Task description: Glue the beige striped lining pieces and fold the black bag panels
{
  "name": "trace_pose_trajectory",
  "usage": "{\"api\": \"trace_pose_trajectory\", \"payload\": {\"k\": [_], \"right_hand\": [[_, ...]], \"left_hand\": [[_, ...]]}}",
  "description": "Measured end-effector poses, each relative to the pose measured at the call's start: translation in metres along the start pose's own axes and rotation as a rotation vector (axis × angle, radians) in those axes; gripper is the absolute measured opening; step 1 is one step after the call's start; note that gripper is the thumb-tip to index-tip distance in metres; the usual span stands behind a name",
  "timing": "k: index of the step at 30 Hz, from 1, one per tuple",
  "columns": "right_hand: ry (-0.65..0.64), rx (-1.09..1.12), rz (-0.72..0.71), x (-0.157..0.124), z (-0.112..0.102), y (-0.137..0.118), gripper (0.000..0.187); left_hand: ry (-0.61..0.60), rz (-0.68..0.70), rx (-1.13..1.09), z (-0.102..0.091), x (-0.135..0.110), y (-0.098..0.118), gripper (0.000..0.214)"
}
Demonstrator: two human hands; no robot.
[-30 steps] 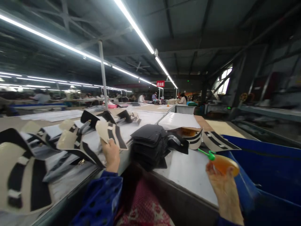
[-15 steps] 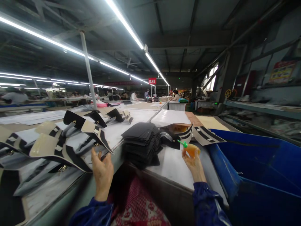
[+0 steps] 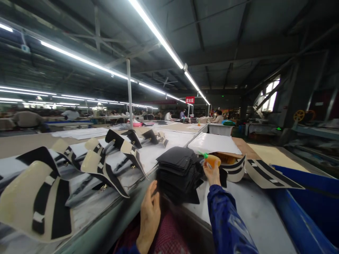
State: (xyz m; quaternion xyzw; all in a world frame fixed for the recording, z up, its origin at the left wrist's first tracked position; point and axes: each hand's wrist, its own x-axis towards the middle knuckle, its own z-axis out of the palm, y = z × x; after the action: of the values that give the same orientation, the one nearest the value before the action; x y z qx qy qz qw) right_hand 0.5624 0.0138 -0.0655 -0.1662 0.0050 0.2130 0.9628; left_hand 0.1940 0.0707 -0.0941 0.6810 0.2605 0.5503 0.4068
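Observation:
My right hand [image 3: 212, 174] is closed around a small orange squeeze bottle [image 3: 213, 160] with a green nozzle, held just right of a stack of black pieces [image 3: 176, 157]. The bottle lies nearly sideways, its nozzle pointing left. Left of the stack and lower, my left hand [image 3: 149, 215] is empty, thumb a little apart from the fingers. It hangs by the table edge, touching nothing that I can see. Curved cream-and-black panels [image 3: 60, 204] with metal fittings spread over the table on the left. Two more striped panels, one of them flat [image 3: 272, 173], lie to the right.
A blue bin [image 3: 307, 197] stands at the right, beside the white work surface [image 3: 254, 204]. A white post [image 3: 129, 93] rises behind the left panels. Further back are long tables and several people at work. A white sheet [image 3: 214, 143] lies beyond the stack.
The view has turned to the left. My left hand has left the panels and come down towards the stack. My right hand has brought the bottle nearer the stack.

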Motion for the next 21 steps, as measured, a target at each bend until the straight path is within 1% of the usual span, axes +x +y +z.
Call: {"api": "trace_pose_trajectory", "payload": {"k": [3,5,6,8,10,13,15,16,18,21], "right_hand": [[-0.03,-0.013,-0.042,0.008,0.018,-0.013,0.038],[-0.055,-0.029,-0.048,0.01,0.022,-0.024,0.038],[-0.064,-0.039,-0.045,0.009,0.021,-0.029,0.038],[-0.069,-0.063,-0.033,0.004,0.011,-0.036,0.039],[-0.061,-0.088,-0.016,-0.003,-0.006,-0.036,0.039],[-0.05,-0.118,-0.003,-0.01,-0.031,-0.025,0.039],[-0.055,-0.127,-0.01,-0.007,-0.039,-0.015,0.038],[-0.06,-0.127,-0.018,-0.003,-0.039,-0.012,0.038],[-0.068,-0.117,-0.038,0.007,-0.032,-0.007,0.038],[-0.095,-0.105,-0.07,0.023,-0.012,-0.005,0.038]], "left_hand": [[-0.016,-0.016,0.007,0.0,-0.002,0.0,0.04],[-0.032,-0.033,-0.003,-0.001,-0.003,0.001,0.042],[-0.039,-0.042,-0.011,-0.002,-0.003,0.001,0.043],[-0.051,-0.059,-0.028,-0.003,-0.003,-0.001,0.044],[-0.065,-0.074,-0.044,-0.003,-0.003,-0.003,0.043],[-0.092,-0.094,-0.062,-0.001,-0.004,-0.009,0.042],[-0.11,-0.107,-0.071,0.0,-0.006,-0.013,0.041],[-0.119,-0.113,-0.074,0.001,-0.006,-0.015,0.04],[-0.133,-0.126,-0.081,0.003,-0.007,-0.019,0.04],[-0.142,-0.147,-0.089,0.008,-0.007,-0.025,0.041]]}}
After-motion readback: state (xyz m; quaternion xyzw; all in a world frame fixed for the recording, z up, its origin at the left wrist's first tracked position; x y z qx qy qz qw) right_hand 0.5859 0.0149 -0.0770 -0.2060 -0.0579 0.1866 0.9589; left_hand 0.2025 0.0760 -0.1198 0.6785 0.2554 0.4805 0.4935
